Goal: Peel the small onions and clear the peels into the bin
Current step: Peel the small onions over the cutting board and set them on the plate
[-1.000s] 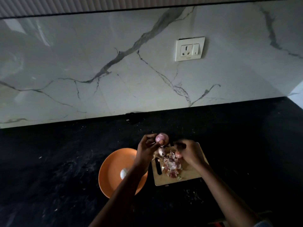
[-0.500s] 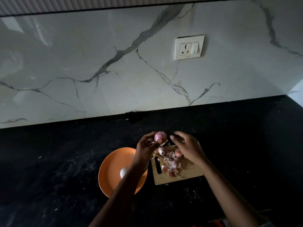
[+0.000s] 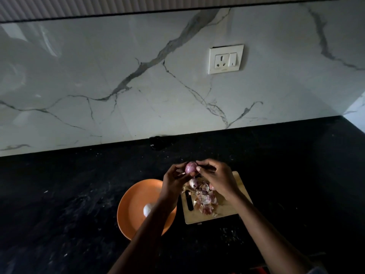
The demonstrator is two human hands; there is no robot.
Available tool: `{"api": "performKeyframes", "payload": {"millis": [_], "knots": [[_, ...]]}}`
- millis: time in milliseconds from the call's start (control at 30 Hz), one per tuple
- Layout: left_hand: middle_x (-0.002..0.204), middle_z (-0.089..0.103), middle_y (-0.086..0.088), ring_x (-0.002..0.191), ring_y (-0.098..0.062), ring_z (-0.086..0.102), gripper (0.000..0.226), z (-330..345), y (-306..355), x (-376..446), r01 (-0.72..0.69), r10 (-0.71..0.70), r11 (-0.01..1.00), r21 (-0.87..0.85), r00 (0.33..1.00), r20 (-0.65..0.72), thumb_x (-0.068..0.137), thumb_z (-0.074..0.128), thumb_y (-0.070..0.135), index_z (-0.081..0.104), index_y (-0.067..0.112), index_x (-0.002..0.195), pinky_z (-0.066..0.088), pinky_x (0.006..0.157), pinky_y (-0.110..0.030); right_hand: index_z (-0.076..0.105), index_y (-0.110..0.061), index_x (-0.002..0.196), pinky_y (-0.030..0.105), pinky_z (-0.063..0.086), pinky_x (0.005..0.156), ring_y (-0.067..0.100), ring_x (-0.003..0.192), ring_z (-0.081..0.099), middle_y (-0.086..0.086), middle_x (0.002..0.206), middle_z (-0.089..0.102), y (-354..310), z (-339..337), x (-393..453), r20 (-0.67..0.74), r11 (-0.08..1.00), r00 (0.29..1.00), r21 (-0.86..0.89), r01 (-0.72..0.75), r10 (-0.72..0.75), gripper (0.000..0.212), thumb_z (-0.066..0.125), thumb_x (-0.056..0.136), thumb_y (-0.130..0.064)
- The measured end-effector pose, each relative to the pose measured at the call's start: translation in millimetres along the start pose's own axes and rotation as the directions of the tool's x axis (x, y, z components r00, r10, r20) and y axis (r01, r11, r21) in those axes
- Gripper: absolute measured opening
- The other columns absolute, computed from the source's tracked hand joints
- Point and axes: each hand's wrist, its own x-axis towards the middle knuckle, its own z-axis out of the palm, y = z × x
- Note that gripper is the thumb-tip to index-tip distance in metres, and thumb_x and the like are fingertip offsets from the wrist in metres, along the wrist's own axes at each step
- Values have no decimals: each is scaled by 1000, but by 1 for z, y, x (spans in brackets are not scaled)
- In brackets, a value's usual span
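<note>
Onion [image 3: 190, 167] sits raised above the far edge of the cutting board [image 3: 229, 211], pinched between both hands as I watch. My left hand [image 3: 173, 179] curls its fingers round it from nine o'clock; my right hand [image 3: 218, 177] pinches its skin at three o'clock. Peels [image 3: 205, 199] and another onion [image 3: 193, 182] lie below at six o'clock. An orange plate [image 3: 134, 204] with one peeled onion [image 3: 148, 209] sits at seven o'clock.
</note>
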Motion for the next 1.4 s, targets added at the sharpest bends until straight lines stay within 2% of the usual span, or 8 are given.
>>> {"api": "performKeyframes", "payload": {"millis": [333,467,667,800,967,1167,1333,1400], "knots": [[94,77,-8,92,-21,72,36,3,-3,0,-42,44,998,51,999,-31,71,81,0,67,4,103,58,84,-35,74,-23,87,11,51,64,-8,77,66,-14,82,73,0,8,-8,-144,995,987,-56,-82,73,6,78,84,-22],[97,76,-11,95,-25,71,40,2,-4,0,-65,66,997,47,998,-16,67,81,10,66,5,103,58,87,-40,74,-18,90,12,53,69,-5,80,66,-13,85,72,-1,12,-10,-167,994,986,-105,-32,14,11,80,82,-16],[95,76,-8,92,-22,72,31,2,-4,-1,-43,43,999,28,999,-8,74,77,1,66,6,102,58,83,-34,73,-15,89,10,52,67,-1,79,66,-10,85,72,-3,16,-12,-200,985,978,-169,31,-65,13,81,80,-13],[104,74,-17,99,-28,70,41,1,-3,-3,-45,44,998,34,999,15,70,79,12,64,3,108,56,89,-41,72,-15,89,9,51,67,0,80,67,-9,86,72,-3,14,-13,-200,982,976,-182,44,-81,15,82,79,-11],[106,75,-8,101,-21,70,33,0,-1,-4,-40,38,998,37,997,61,77,74,5,63,6,108,57,84,-31,70,-15,90,9,52,67,0,80,66,-8,88,71,-4,10,-14,-218,983,972,-180,43,-83,18,82,79,-9],[118,70,-14,107,-26,67,40,-9,2,-6,-13,12,1000,10,994,109,84,69,8,59,2,122,56,86,-34,70,-18,89,6,49,67,-9,80,65,-13,86,71,-5,2,-12,-192,1000,981,12,-19,21,12,79,83,-12],[124,68,-14,114,-24,66,38,-12,7,-10,76,-62,992,-98,989,136,94,55,8,54,1,132,55,92,-31,68,-18,91,23,54,62,13,84,74,2,92,75,-4,-2,-8,-160,893,947,405,-196,280,11,75,87,-11],[130,65,-17,120,-28,62,43,-17,6,-10,91,-76,987,-130,991,114,94,54,11,52,1,136,53,102,-35,68,-16,95,26,54,59,16,77,73,7,94,75,4,-7,-9,-152,881,927,396,-260,342,8,73,90,-13]]}}
